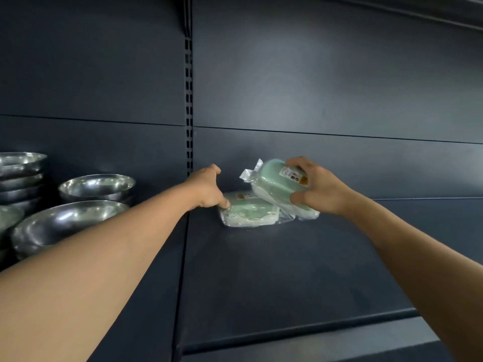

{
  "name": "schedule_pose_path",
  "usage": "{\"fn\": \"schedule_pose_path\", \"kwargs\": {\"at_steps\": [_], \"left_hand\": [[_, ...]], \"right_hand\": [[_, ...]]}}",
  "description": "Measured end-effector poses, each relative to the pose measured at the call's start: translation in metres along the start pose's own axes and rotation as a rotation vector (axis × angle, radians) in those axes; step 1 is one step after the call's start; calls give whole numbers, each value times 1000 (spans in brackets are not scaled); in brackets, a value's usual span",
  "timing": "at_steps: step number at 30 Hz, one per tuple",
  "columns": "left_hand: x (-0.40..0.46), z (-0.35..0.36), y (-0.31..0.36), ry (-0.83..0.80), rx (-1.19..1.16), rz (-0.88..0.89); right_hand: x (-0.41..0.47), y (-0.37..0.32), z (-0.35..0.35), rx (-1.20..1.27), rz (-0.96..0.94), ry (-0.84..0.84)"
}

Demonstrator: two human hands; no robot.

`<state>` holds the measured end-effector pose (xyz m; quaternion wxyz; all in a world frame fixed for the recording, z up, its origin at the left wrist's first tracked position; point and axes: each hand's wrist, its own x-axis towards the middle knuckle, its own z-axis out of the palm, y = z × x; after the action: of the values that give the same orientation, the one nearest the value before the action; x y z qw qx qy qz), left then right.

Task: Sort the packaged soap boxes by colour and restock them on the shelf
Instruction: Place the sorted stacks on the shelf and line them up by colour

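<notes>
Two green soap boxes in clear plastic wrap are at the back of the dark shelf (274, 270). One green box (248, 212) lies flat on the shelf. My left hand (206, 189) reaches over its left end, fingers curled, the thumb tip touching its wrap. A second green box (277, 184) is tilted, its lower edge resting across the flat box's right end. My right hand (316, 186) grips this tilted box, fingers over its labelled top and thumb on its near side.
Several stacked steel bowls (96, 186) fill the shelf section to the left, beyond a slotted upright (188, 100). The shelf's back panel stands right behind the boxes. The shelf's front lip (300, 333) runs along the bottom.
</notes>
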<state>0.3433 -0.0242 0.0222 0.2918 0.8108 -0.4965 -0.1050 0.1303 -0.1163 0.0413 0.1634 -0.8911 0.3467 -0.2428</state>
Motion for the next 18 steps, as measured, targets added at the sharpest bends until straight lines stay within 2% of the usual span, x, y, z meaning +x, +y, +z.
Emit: {"fn": "schedule_pose_path", "kwargs": {"at_steps": [6,11,15,18], "left_hand": [[-17,-21,-1,127,134,-52],[-21,-22,-5,126,178,-49],[-24,-18,-11,119,212,-43],[-28,-16,-13,111,201,-36]], "right_hand": [[39,-36,25,37,-58,-108],[56,-36,44,-29,-9,-243],[55,-33,52,-190,-63,-209],[38,-33,55,-287,-62,-124]]}}
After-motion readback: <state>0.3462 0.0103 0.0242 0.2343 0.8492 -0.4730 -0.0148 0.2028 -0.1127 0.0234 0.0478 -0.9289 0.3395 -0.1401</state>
